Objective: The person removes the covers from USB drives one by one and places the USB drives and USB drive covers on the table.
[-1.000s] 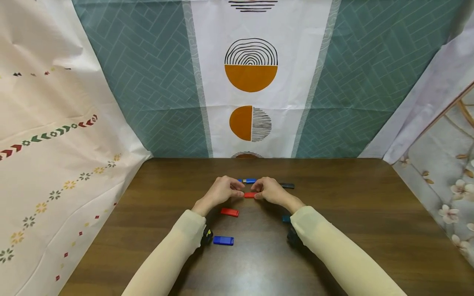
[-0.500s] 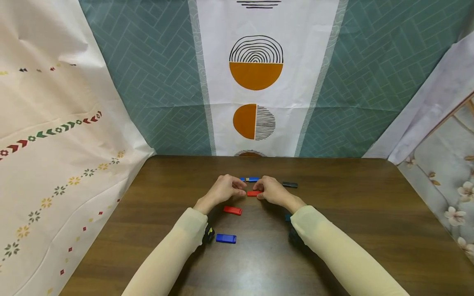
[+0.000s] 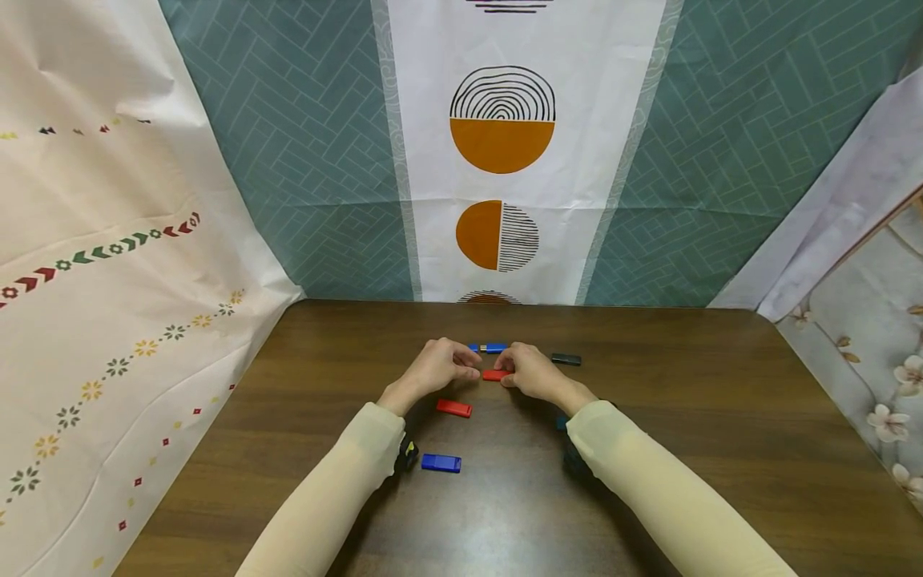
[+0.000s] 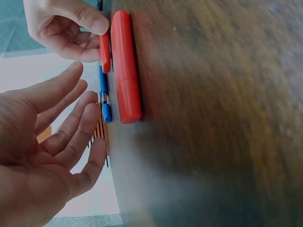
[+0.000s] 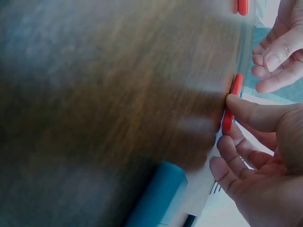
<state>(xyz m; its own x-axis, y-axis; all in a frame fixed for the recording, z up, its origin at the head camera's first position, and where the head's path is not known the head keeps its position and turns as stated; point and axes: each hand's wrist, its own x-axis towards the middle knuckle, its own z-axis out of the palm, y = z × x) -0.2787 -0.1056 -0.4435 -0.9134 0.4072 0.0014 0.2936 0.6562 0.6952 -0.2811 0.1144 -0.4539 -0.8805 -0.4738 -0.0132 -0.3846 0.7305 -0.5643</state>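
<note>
My right hand pinches one end of a red USB stick between thumb and fingers, low over the table. To its left my left hand hovers with loosely bent, spread fingers and holds nothing; a small gap parts it from the red stick. Behind both hands lies a blue USB stick with its metal plug showing. A second red USB stick rests on the table just in front of my left hand.
Nearer the front lies another blue USB stick. A black USB stick lies right of my right hand, and a teal stick sits partly hidden by my right sleeve. Patterned cloths hang behind the brown table.
The head view has shifted slightly, so everything sits a little to the right and higher in it. My hands keep nearly the same pose, the right still on the red USB stick.
</note>
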